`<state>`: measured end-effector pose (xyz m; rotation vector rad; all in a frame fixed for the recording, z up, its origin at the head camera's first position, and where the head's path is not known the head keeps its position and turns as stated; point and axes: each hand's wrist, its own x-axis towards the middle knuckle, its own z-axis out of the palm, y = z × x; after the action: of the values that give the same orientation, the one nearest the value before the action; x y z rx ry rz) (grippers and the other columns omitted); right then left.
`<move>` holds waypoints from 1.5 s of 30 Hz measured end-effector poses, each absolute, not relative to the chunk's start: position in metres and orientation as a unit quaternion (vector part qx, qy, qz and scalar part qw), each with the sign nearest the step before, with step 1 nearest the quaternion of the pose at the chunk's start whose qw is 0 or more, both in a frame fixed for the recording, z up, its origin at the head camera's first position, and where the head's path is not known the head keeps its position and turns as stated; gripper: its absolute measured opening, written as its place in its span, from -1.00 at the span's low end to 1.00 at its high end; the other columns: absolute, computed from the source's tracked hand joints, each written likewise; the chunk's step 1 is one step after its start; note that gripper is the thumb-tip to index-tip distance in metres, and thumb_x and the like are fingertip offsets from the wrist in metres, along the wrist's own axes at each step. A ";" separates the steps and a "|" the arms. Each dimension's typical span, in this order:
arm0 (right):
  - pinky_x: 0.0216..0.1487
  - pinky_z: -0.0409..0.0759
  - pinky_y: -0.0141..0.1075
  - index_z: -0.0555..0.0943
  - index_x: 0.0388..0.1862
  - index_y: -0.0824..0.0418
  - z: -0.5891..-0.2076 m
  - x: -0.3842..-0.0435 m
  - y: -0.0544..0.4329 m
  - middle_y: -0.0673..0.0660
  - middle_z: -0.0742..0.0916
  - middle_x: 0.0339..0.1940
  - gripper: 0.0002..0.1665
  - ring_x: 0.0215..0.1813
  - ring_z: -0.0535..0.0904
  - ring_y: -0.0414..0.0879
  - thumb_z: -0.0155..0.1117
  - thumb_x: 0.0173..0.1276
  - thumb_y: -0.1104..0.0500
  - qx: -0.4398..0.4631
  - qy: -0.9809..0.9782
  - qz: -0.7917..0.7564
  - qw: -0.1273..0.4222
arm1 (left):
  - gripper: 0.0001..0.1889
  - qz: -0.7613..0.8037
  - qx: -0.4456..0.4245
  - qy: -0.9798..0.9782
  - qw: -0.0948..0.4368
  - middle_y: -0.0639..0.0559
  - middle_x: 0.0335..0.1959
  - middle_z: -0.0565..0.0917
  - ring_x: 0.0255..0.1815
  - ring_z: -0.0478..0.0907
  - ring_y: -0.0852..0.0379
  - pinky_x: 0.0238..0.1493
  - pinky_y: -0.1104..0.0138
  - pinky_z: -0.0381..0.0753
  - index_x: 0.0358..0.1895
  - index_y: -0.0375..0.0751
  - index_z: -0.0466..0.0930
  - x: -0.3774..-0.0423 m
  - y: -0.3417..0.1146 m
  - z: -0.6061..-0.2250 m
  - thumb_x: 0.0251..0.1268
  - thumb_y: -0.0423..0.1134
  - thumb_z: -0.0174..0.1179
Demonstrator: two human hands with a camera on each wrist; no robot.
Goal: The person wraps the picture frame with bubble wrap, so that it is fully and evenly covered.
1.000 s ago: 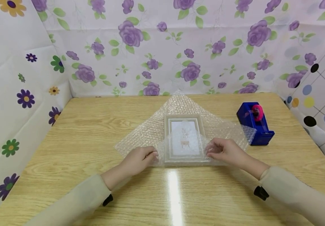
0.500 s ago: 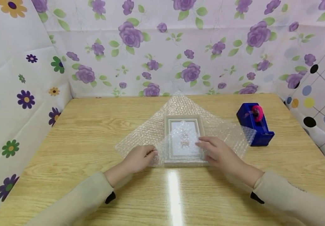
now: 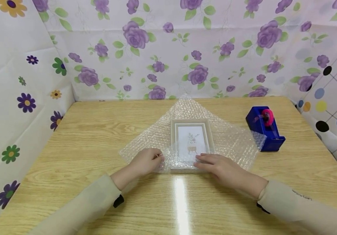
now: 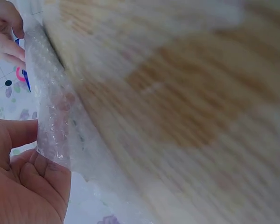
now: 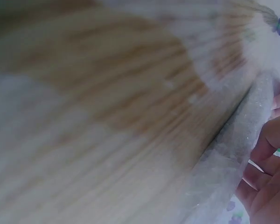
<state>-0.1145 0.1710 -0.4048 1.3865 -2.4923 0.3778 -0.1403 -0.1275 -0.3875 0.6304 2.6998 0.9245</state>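
A pale picture frame (image 3: 173, 133) with a plant print lies flat on a sheet of bubble wrap (image 3: 186, 107). The near part of the wrap is folded up over the frame's lower portion. At the frame's left, my left hand (image 3: 145, 162) pinches the wrap between thumb and curled fingers, as the left wrist view (image 4: 30, 182) also shows. My right hand (image 3: 225, 169) rests on the folded wrap at the frame's lower right corner, its fingers extended across the frame. In the right wrist view, the right hand (image 5: 270, 177) is beside the wrap's edge.
A blue tape dispenser (image 3: 263, 130) with a pink-cored roll stands at the right, touching or overlapping the wrap's right corner. The wooden table (image 3: 98, 124) is bordered by a flowered cloth (image 3: 168, 58) behind and patterned cloths at both sides.
My right hand has let go of the wrap's right side, and moved left and nearer, over the frame's lower part. The fold now lies lower, uncovering more print. The left hand stays nearly in place.
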 end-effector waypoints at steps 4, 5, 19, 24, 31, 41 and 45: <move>0.14 0.55 -0.01 0.59 0.15 0.21 -0.405 -0.115 0.169 0.22 0.65 0.14 -0.35 0.15 0.58 0.13 0.30 0.00 0.51 0.473 -0.865 0.127 0.106 | -0.79 0.314 0.200 0.921 0.117 0.12 -0.69 0.44 -0.66 0.30 0.23 -0.61 0.41 0.33 -0.45 -0.20 0.57 -0.140 -0.127 -0.386 0.35 -0.24 0.08; 0.14 0.54 -0.01 0.58 0.16 0.22 -0.404 -0.115 0.168 0.22 0.65 0.15 -0.34 0.15 0.58 0.13 0.29 0.00 0.51 0.472 -0.867 0.126 0.100 | -0.80 0.310 0.196 0.924 0.113 0.11 -0.66 0.48 -0.64 0.33 0.23 -0.59 0.40 0.36 -0.44 -0.20 0.58 -0.139 -0.126 -0.385 0.34 -0.24 0.09; 0.17 0.52 0.00 0.55 0.19 0.24 -0.399 -0.118 0.163 0.23 0.63 0.17 -0.29 0.17 0.56 0.14 0.20 -0.04 0.54 0.445 -0.884 0.142 0.041 | -0.47 0.125 0.418 0.900 -0.004 -0.22 0.27 0.47 0.27 0.44 -0.14 0.29 0.04 0.40 0.28 -0.19 0.43 -0.115 -0.105 -0.372 0.37 0.04 0.06; 0.19 0.50 0.03 0.54 0.21 0.22 -0.397 -0.120 0.162 0.23 0.63 0.18 -0.29 0.19 0.55 0.15 0.18 0.00 0.54 0.435 -0.887 0.152 0.011 | -0.29 0.061 0.420 0.901 0.091 -0.16 0.48 0.16 0.50 0.08 -0.09 0.47 -0.01 0.06 0.46 -0.03 0.16 -0.107 -0.097 -0.378 0.36 0.27 -0.11; 0.23 0.46 0.06 0.52 0.21 0.29 -0.380 -0.131 0.164 0.27 0.60 0.20 -0.43 0.23 0.51 0.19 0.13 0.17 0.45 0.424 -0.876 0.200 -0.110 | -0.22 0.043 0.398 0.908 0.123 -0.07 0.51 0.11 0.53 0.02 -0.01 0.48 -0.03 -0.01 0.49 0.07 0.08 -0.104 -0.095 -0.379 0.27 0.34 -0.07; 0.25 0.42 0.11 0.53 0.13 0.39 -0.355 -0.174 0.172 0.34 0.62 0.14 -0.61 0.22 0.49 0.26 0.12 0.34 0.31 0.360 -0.900 0.218 -0.114 | -0.12 0.025 0.396 0.908 0.132 -0.04 0.53 0.05 0.54 -0.04 0.01 0.49 -0.02 -0.03 0.52 0.09 -0.01 -0.104 -0.091 -0.380 0.20 0.41 -0.05; 0.26 0.40 0.11 0.54 0.11 0.40 -0.354 -0.189 0.172 0.34 0.62 0.13 -0.63 0.22 0.48 0.26 0.11 0.35 0.31 0.342 -0.907 0.232 -0.082 | -0.10 0.017 0.395 0.909 0.130 -0.03 0.53 0.04 0.54 -0.04 0.00 0.49 -0.02 -0.04 0.52 0.08 -0.03 -0.103 -0.091 -0.379 0.17 0.41 -0.02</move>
<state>-0.1886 0.1722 -0.3538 1.1333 -3.0085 0.7693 -0.1032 -0.0907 -0.3785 1.1483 2.6421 0.0481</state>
